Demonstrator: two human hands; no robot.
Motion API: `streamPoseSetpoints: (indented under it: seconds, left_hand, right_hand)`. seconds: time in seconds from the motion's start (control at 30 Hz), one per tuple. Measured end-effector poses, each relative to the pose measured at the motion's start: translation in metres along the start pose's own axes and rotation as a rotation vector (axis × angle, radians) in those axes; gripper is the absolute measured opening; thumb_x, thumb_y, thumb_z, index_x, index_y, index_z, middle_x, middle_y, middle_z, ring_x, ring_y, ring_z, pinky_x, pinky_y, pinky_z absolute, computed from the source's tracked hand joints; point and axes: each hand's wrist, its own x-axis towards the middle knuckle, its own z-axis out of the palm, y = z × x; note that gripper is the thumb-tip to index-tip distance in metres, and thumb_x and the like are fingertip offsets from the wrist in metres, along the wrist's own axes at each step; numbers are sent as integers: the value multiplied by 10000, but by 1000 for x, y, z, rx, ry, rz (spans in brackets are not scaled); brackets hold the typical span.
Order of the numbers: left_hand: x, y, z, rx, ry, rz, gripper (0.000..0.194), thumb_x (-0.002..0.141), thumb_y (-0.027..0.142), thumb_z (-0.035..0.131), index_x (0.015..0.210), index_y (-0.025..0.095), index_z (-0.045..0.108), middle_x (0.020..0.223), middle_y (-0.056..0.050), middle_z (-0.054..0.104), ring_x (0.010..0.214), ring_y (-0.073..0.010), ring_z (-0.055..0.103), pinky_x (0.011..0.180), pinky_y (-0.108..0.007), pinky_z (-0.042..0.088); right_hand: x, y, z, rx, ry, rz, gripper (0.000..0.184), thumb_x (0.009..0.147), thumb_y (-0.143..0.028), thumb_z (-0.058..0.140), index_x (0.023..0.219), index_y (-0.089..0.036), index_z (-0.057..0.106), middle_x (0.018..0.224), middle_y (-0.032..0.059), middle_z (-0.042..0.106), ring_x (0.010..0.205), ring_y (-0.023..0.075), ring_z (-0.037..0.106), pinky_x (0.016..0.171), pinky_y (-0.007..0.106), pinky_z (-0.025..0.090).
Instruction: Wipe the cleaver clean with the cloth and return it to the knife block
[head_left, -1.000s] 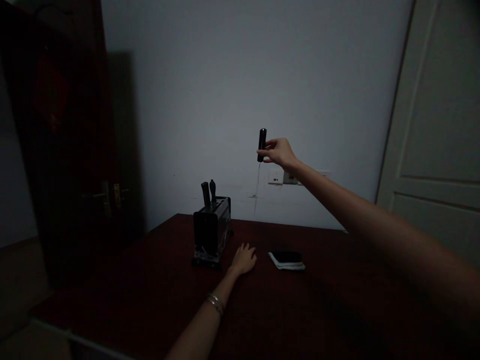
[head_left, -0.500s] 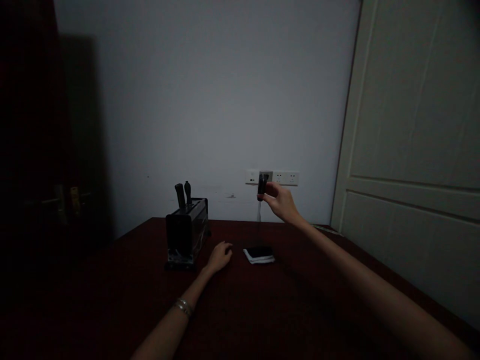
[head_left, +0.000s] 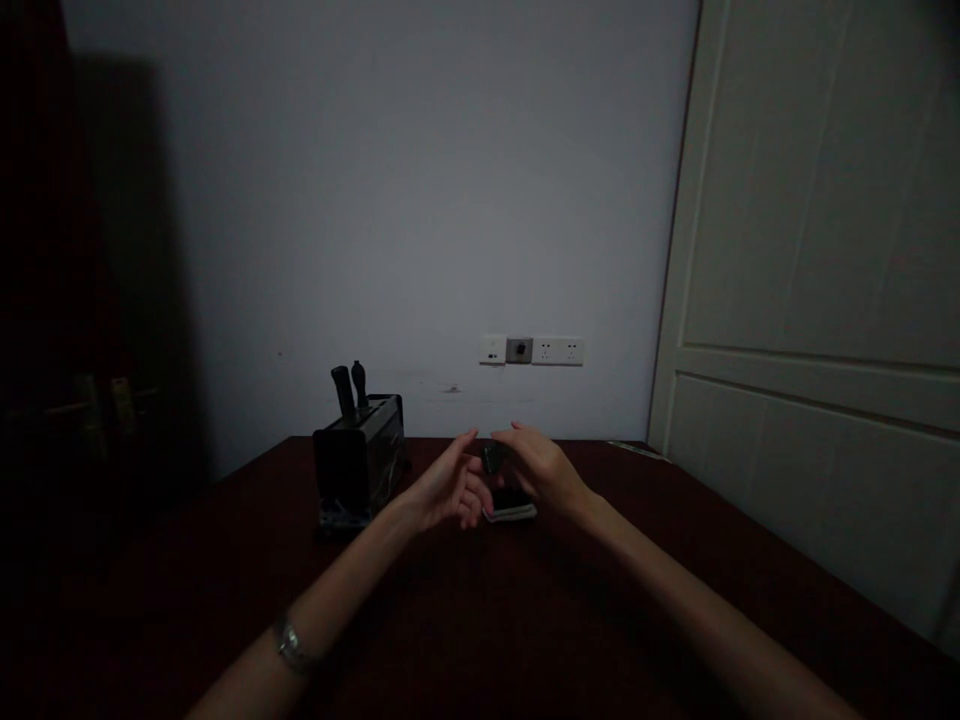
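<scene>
My right hand (head_left: pixel 541 468) holds the black handle of a thin-bladed knife (head_left: pixel 493 458) low over the dark red table (head_left: pixel 480 620); the blade is hidden behind my hands. My left hand (head_left: pixel 450 487) is raised off the table right beside it, palm turned toward the handle, fingers apart, nearly touching it. A folded white cloth with a dark block on top (head_left: pixel 511 505) lies just under and behind both hands. A dark knife block (head_left: pixel 358 462) with two black handles sticking up stands to the left of my left hand.
A grey wall with a row of sockets (head_left: pixel 531 351) rises behind the table. A white panelled door (head_left: pixel 817 300) fills the right side. A dark wooden door with a handle (head_left: pixel 75 410) stands in shadow at the left.
My right hand has brought the knife down from high by the wall to just above the cloth. My left hand has lifted off the table and opened toward the handle.
</scene>
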Motion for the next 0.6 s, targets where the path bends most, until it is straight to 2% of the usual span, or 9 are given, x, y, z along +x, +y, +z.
streamPoseSetpoints:
  seconds: [0.13, 0.23, 0.33, 0.5, 0.6]
  left_hand:
    - [-6, -5, 7, -103, -63, -50, 616, 860, 621, 234, 877, 99, 562, 526, -56, 619, 315, -100, 514, 286, -155, 315]
    - [-3, -12, 8, -187, -22, -51, 460, 900, 477, 319, 890, 84, 557, 538, -42, 615, 322, -70, 506, 288, -129, 306]
    - [-2, -18, 11, -166, 56, 6, 346, 882, 410, 407, 868, 92, 543, 534, -33, 609, 319, -56, 491, 298, -118, 317]
    - [-5, -26, 22, 1, 158, 107, 356, 809, 463, 498, 834, 108, 514, 497, -21, 588, 304, -72, 471, 304, -147, 349]
    - [-6, -31, 28, 92, 147, 149, 400, 767, 510, 522, 793, 111, 499, 492, -24, 582, 313, -90, 488, 316, -174, 379]
  right_hand:
    - [-7, -3, 2, -29, 4, -81, 386, 841, -113, 409, 1215, -185, 475, 1097, 126, 634, 1041, 200, 585, 985, 465, 412]
    - [-12, -3, 3, -27, -9, -88, 379, 858, -139, 411, 1228, -190, 478, 1113, 140, 632, 1068, 203, 577, 987, 463, 412]
    - [-17, -3, 4, 0, -25, -82, 368, 869, -151, 420, 1225, -209, 491, 1143, 136, 625, 1102, 200, 561, 1004, 464, 394]
    - [-18, -2, 4, 49, -35, 42, 357, 829, -183, 520, 1167, -294, 544, 1199, 78, 601, 1183, 233, 494, 1019, 517, 358]
    - [-15, 0, 0, 23, -21, 161, 585, 742, -219, 634, 1291, -263, 437, 1290, 113, 517, 1239, 272, 423, 1007, 522, 374]
